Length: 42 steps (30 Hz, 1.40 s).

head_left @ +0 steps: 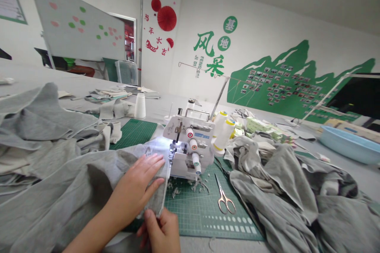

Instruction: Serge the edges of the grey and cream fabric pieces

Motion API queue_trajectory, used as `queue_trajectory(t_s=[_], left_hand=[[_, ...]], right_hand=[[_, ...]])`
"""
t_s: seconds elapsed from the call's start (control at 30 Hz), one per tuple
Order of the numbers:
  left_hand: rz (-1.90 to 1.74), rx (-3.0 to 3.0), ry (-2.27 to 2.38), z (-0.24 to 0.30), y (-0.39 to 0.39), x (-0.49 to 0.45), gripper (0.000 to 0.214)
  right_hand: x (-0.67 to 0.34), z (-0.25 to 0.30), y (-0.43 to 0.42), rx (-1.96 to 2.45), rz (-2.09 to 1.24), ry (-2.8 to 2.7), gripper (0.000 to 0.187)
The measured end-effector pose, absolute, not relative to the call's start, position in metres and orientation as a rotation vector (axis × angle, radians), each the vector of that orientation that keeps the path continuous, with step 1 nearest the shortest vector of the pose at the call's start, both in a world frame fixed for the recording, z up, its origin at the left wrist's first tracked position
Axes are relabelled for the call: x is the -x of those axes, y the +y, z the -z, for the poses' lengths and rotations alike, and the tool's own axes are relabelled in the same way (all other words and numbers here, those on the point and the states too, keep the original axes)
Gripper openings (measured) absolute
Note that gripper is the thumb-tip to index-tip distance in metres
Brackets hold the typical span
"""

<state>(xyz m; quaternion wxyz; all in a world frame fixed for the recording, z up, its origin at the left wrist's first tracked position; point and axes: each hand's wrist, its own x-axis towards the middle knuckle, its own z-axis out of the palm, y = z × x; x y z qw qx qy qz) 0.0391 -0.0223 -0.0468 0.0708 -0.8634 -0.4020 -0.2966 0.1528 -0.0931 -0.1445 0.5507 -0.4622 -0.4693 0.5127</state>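
My left hand (138, 180) lies flat on grey fabric (124, 162), its fingers stretched toward the lit needle area of a white overlock sewing machine (190, 146). Closer to me, my right hand (162, 229) pinches the near end of that fabric between thumb and fingers. The fabric's straight right edge runs up to the machine's presser foot, and its bulk spreads left across the table. A pair of scissors (224, 197) rests on the green cutting mat (196, 213), right of the machine. Grey lint and trimmings (175, 189) lie below the machine.
Crumpled grey fabric (276, 182) is heaped at right, with more cloth (44, 126) at left. White thread cones (224, 134) stand behind the machine, and another cone (140, 106) stands farther left. A light blue basin (350, 144) sits at far right. A thread stand (219, 95) rises behind.
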Motion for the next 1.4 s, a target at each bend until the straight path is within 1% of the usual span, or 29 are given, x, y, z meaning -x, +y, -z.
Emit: queue_trajectory(t_s=[0.13,0.27,0.33,0.47,0.63,0.8,1.03,1.27,1.4], left_hand=[[0.913,2.562,-1.146,0.049,-0.036,-0.039,0.042],[0.915,2.537,-1.087,0.057,-0.064,-0.038,0.050],[0.900,2.537,-1.088,0.062,-0.073,-0.038,0.054],[0.940,2.540,-1.094,0.065,-0.072,-0.036,0.058],[0.939,2.568,-1.092,0.061,-0.061,-0.035,0.063],[0.913,2.597,-1.105,0.056,-0.055,-0.034,0.064],[0.847,2.628,-1.099,0.052,-0.051,-0.035,0.064],[0.842,2.623,-1.050,0.050,-0.048,-0.033,0.058],[0.956,2.595,-0.972,0.052,-0.059,-0.028,0.048]], right_hand=[[-0.149,0.134,-0.089,1.066,-1.244,-1.100,0.055],[-0.150,0.128,-0.089,1.081,-1.091,-1.063,0.048],[-0.153,0.122,-0.089,1.056,-1.077,-1.072,0.043],[-0.156,0.111,-0.086,0.959,-1.198,-1.082,0.042],[-0.152,0.110,-0.079,1.009,-1.135,-1.057,0.037],[-0.149,0.109,-0.077,1.020,-1.220,-0.996,0.048],[-0.150,0.111,-0.077,1.033,-1.220,-0.937,0.062],[-0.149,0.111,-0.075,1.002,-1.271,-0.911,0.063],[-0.150,0.107,-0.074,0.973,-1.252,-0.899,0.060]])
